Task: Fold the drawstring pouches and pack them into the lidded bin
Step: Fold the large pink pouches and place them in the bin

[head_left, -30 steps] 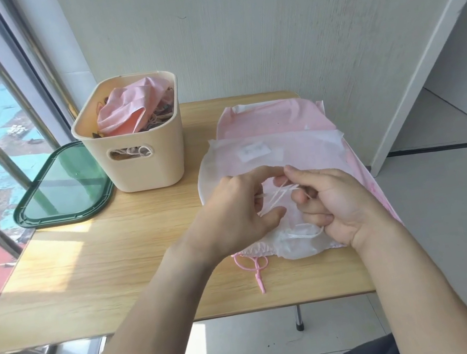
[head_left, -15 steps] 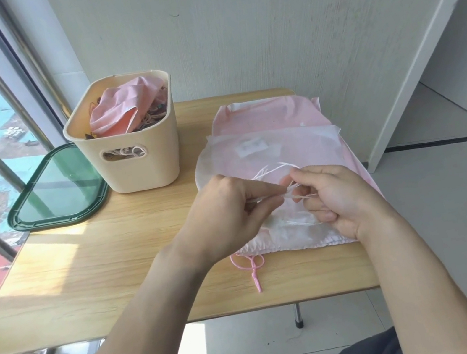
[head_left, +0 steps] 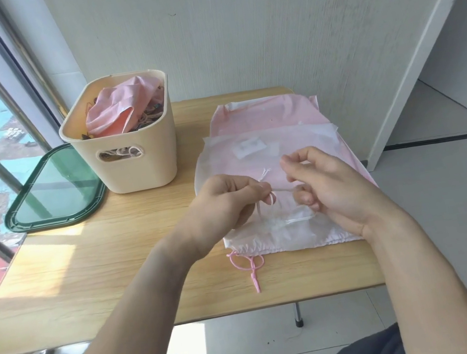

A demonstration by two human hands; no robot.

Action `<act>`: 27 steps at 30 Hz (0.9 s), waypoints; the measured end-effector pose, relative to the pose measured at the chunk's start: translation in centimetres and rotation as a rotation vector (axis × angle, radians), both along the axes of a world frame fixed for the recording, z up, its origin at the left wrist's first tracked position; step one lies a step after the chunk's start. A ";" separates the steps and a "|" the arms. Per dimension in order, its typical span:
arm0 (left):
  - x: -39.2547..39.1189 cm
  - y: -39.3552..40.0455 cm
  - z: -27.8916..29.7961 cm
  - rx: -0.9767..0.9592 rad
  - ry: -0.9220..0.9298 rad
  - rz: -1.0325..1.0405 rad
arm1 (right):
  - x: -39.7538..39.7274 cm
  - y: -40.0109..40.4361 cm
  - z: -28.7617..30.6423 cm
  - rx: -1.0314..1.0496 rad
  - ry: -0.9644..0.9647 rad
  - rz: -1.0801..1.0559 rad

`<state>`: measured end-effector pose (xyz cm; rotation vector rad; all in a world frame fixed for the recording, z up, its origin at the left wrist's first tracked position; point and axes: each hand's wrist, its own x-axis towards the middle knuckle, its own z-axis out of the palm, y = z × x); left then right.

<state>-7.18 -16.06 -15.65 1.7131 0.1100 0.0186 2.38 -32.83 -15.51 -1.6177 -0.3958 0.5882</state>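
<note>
At centre frame, the left hand (head_left: 227,199) and right hand (head_left: 326,188) each pinch a thin white drawstring (head_left: 282,189) above a stack of pink and white drawstring pouches (head_left: 268,136) lying at the right side of the wooden bench (head_left: 92,270). A pink cord (head_left: 249,264) trails from the stack's near edge. Upper left, the cream bin (head_left: 131,151) holds a crumpled pink pouch (head_left: 120,106); its green lid (head_left: 53,189) lies just beside it.

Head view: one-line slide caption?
Both hands pinch a white cord over pouches beside the open bin.
</note>
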 end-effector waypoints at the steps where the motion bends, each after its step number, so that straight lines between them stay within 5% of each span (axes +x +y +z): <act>1: 0.1 0.1 0.0 -0.019 0.004 0.018 | -0.1 -0.3 0.2 0.020 -0.067 0.059; 6: 0.4 -0.1 -0.2 -0.052 0.023 0.045 | -0.4 -1.0 0.2 0.028 -0.343 0.201; 14: 0.3 -0.5 -0.3 0.055 0.005 0.142 | -0.2 -0.6 -0.8 -0.102 -0.437 0.158; 17: 0.1 -0.5 -0.4 0.179 -0.027 0.161 | 0.1 -1.1 -0.4 -0.073 -0.319 0.261; 21: 0.2 0.0 -1.1 0.305 -0.033 0.183 | 0.5 -1.4 0.6 0.378 0.086 0.226; 27: 0.3 0.1 -1.6 0.347 0.011 0.193 | 2.2 -3.7 1.5 0.849 0.383 -0.167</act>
